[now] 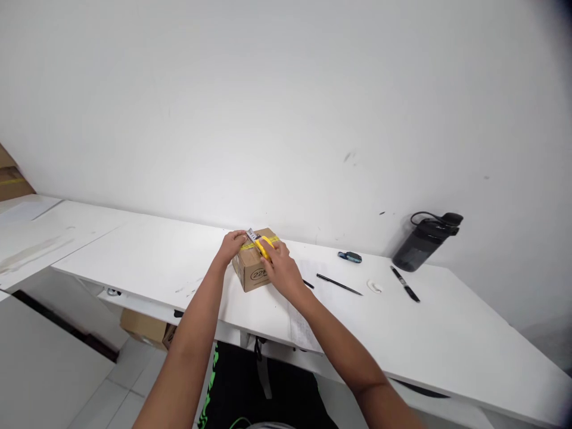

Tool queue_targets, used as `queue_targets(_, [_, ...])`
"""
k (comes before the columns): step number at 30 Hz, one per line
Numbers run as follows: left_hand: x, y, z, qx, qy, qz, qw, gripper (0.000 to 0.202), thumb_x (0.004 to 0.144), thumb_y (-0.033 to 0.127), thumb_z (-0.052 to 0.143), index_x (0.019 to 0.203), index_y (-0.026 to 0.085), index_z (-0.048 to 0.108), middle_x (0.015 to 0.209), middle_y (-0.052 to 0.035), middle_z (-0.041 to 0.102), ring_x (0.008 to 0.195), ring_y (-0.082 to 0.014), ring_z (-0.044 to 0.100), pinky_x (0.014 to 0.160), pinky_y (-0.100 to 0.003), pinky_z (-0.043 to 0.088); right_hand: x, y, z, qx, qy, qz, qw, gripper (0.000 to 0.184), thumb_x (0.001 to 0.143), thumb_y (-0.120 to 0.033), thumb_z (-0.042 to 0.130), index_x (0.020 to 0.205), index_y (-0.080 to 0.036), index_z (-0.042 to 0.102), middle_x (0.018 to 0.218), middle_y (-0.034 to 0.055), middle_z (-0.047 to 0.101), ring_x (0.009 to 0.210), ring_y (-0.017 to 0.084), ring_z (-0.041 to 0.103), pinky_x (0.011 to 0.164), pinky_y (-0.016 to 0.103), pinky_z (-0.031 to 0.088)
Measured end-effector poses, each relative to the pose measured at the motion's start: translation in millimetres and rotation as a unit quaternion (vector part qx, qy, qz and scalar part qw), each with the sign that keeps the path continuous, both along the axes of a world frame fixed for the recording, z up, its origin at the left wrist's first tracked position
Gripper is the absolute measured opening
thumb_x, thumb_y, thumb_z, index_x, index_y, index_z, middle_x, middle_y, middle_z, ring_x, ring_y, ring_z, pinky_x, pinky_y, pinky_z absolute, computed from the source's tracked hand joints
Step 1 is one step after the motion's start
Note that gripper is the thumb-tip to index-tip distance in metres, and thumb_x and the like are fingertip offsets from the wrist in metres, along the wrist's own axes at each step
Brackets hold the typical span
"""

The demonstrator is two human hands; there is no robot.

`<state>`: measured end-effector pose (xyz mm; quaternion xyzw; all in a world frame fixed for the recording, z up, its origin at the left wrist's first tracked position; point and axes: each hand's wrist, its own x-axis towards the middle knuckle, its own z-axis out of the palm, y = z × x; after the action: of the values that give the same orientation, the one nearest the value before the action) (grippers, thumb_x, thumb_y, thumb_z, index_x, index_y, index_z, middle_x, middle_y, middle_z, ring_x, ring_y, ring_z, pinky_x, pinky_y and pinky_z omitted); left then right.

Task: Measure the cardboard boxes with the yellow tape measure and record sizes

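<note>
A small brown cardboard box (251,275) with yellow tape along its top sits on the white table near the wall. My left hand (233,245) grips the box at its left far edge, fingers bent over the top. In my right hand (282,269) is a yellow box cutter (264,245), held over the top of the box. A silvery piece with dark marks reaches from the cutter toward my left fingers; whether its tip touches the tape I cannot tell. Printing shows on the near side of the box.
Right of the box, the white table (179,256) holds a black pen (339,284), a key fob (350,257), a small white item (374,286), a black marker (405,284) and a dark bottle (422,241). Paper (304,325) lies under my right forearm. Another carton (143,329) is below the table.
</note>
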<state>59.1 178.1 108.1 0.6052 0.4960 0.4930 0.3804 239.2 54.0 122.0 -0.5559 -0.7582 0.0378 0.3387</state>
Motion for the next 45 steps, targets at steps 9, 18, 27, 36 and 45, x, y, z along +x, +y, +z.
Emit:
queue_targets(9, [1.5, 6.9, -8.2, 0.009, -0.023, -0.002, 1.0, 0.029, 0.072, 0.03, 0.064, 0.095, 0.018, 0.077, 0.1, -0.006, 0.077, 0.093, -0.0235, 0.068, 0.089, -0.037, 0.054, 21.6, -36.1, -13.0, 0.016, 0.069, -0.026, 0.997, 0.056, 0.097, -0.039, 0.042, 0.153, -0.033, 0.037, 0.119, 0.0125, 0.054, 0.09, 0.025, 0.066, 0.071, 0.04, 0.058])
queue_targets(18, [0.2, -7.0, -5.3, -0.019, -0.055, -0.047, 0.997, 0.049, 0.073, 0.029, 0.067, 0.12, 0.015, 0.072, 0.116, -0.0099, 0.074, 0.105, -0.0265, 0.068, 0.095, -0.039, 0.052, -21.2, 63.6, 30.9, -0.065, -0.033, -0.021, 0.997, 0.061, 0.098, -0.035, 0.042, 0.155, -0.019, 0.027, 0.13, 0.0206, 0.053, 0.1, 0.031, 0.064, 0.083, 0.043, 0.053])
queue_targets(27, [-58.3, -41.1, -32.3, 0.006, -0.105, 0.01, 0.994, 0.067, 0.081, 0.05, 0.067, 0.139, 0.017, 0.058, 0.136, -0.0141, 0.061, 0.115, -0.0266, 0.063, 0.101, -0.042, 0.049, -2.6, 109.0, 53.8, -0.044, 0.165, 0.098, 0.98, 0.073, 0.085, -0.043, 0.062, 0.149, -0.023, 0.033, 0.132, 0.0126, 0.061, 0.108, 0.027, 0.062, 0.09, 0.043, 0.052])
queue_targets(36, [-80.7, -94.5, -74.5, 0.066, -0.007, 0.245, 0.967, 0.064, 0.089, 0.053, 0.057, 0.143, 0.019, 0.048, 0.147, -0.0192, 0.046, 0.138, -0.032, 0.043, 0.116, -0.049, 0.033, -31.8, 74.3, 35.1, -0.208, 0.26, 0.316, 0.888, 0.077, 0.076, -0.042, 0.075, 0.146, -0.027, 0.047, 0.136, 0.0064, 0.06, 0.103, 0.019, 0.063, 0.087, 0.034, 0.055])
queue_targets(45, [-19.8, -123.7, -24.7, 0.011, -0.155, 0.094, 0.983, 0.08, 0.089, 0.042, 0.063, 0.155, 0.029, 0.02, 0.151, -0.0129, 0.043, 0.132, -0.0268, 0.051, 0.103, -0.038, 0.047, -47.7, 71.0, 45.8, -0.127, 0.092, 0.334, 0.929, 0.068, 0.087, -0.039, 0.061, 0.152, -0.031, 0.04, 0.143, 0.0037, 0.056, 0.112, 0.023, 0.061, 0.102, 0.043, 0.048])
